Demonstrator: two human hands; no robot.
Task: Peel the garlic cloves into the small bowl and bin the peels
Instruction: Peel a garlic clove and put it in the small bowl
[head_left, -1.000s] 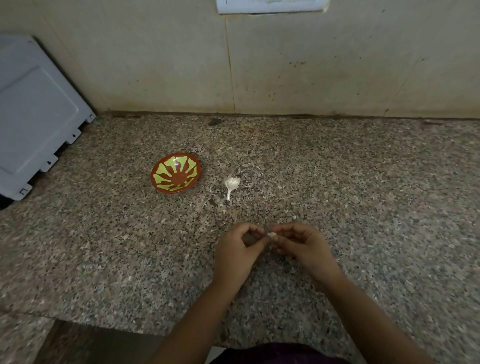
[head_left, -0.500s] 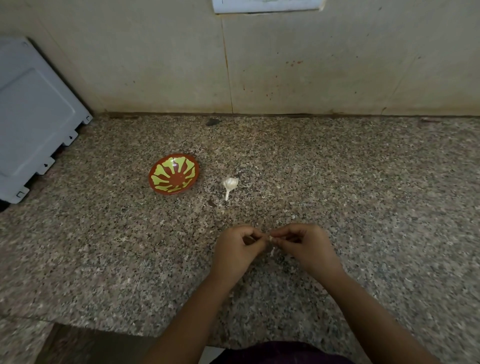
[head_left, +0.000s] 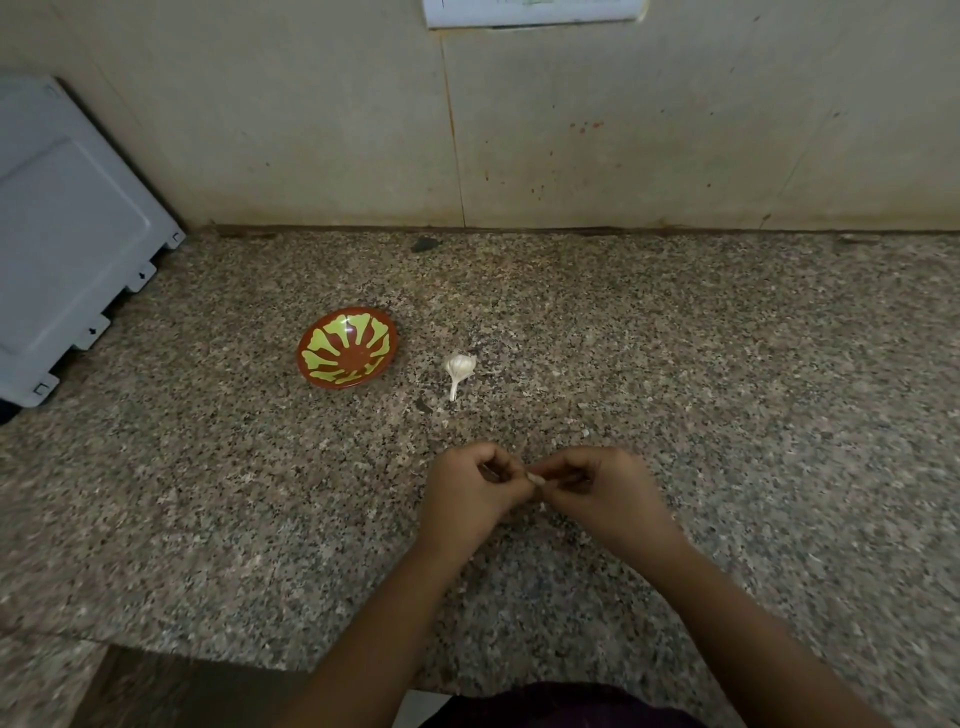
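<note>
My left hand (head_left: 470, 493) and my right hand (head_left: 602, 491) meet fingertip to fingertip above the granite counter (head_left: 727, 395). Between them they pinch a small pale garlic clove (head_left: 535, 478), mostly hidden by the fingers. Beyond the hands lies the rest of the garlic bulb (head_left: 459, 368), white with a short stem pointing toward me. Left of it stands the small bowl (head_left: 347, 354), red-brown with a yellow-green petal pattern; nothing shows inside it.
A grey-white appliance panel (head_left: 67, 234) leans at the far left against the tiled wall (head_left: 571, 130). A few pale peel flecks (head_left: 586, 432) lie on the counter near the hands. The counter's front edge runs just below my forearms.
Both hands stay together at the same place on the counter, the fingers shifting slightly on the clove. Bulb and bowl have not moved.
</note>
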